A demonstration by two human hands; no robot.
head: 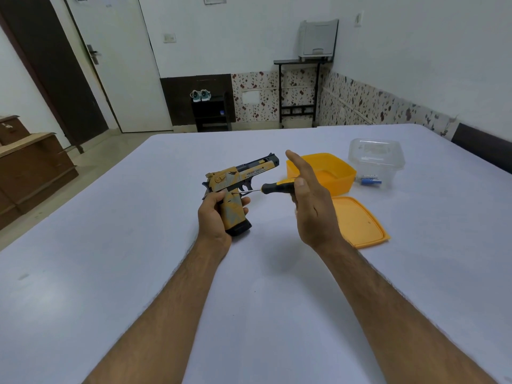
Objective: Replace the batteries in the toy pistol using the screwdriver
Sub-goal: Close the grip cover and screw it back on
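Toy pistol (238,187): tan and black, held above the counter (138,245) at centre. Long axis runs from lower left to upper right; muzzle points up-right toward the far right corner, grip base points down toward the person.

Left hand (214,217): fingers wrapped round the pistol grip.

Screwdriver (273,187): black-and-yellow handle, shaft nearly level, tip pointing left and touching the pistol frame just above the grip.

Right hand (310,200): fingers straight and raised, thumb against the screwdriver handle; whether the palm presses it cannot be told.

Yellow box (340,173): open, just behind the right hand. Yellow lid (360,223): flat on the counter, just right of the right wrist.

Clear container (376,159): right of the box; small blue-and-white items (371,180) lie at its base.

Counter: bare surface spreads left and toward the person; far edge lies well behind the pistol.
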